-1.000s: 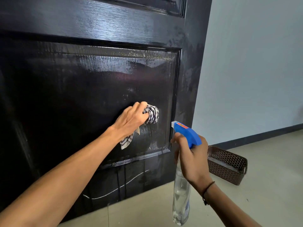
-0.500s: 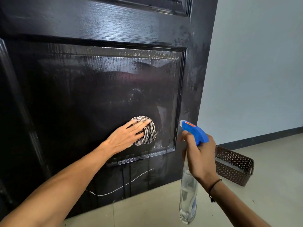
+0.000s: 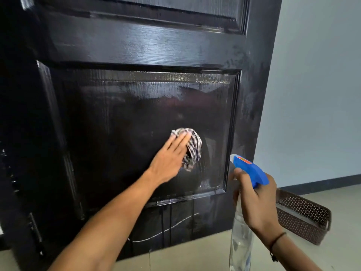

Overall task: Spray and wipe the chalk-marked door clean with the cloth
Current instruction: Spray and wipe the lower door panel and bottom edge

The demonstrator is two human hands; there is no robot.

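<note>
A glossy black panelled door [image 3: 136, 45] fills most of the view, its lower panel wet and streaked. My left hand [image 3: 170, 155] presses a bunched black-and-white checked cloth [image 3: 193, 147] flat against the right half of that panel, fingers straight. My right hand [image 3: 254, 200] grips the neck of a clear spray bottle [image 3: 241, 243] with a blue trigger head [image 3: 250, 169], held upright beside the door's right edge. A thin white chalk line [image 3: 166, 229] curves across the door's bottom rail, crossed by dark drip runs.
A brown perforated plastic basket [image 3: 304, 216] sits on the beige floor to the right of the door, against a pale wall [image 3: 316, 94] with a dark skirting strip. Hinge hardware shows on the door's far left edge.
My left hand has flattened from curled fingers and slid the cloth left, down, then a little up on the lower panel. The spray bottle has stayed beside the door edge.
</note>
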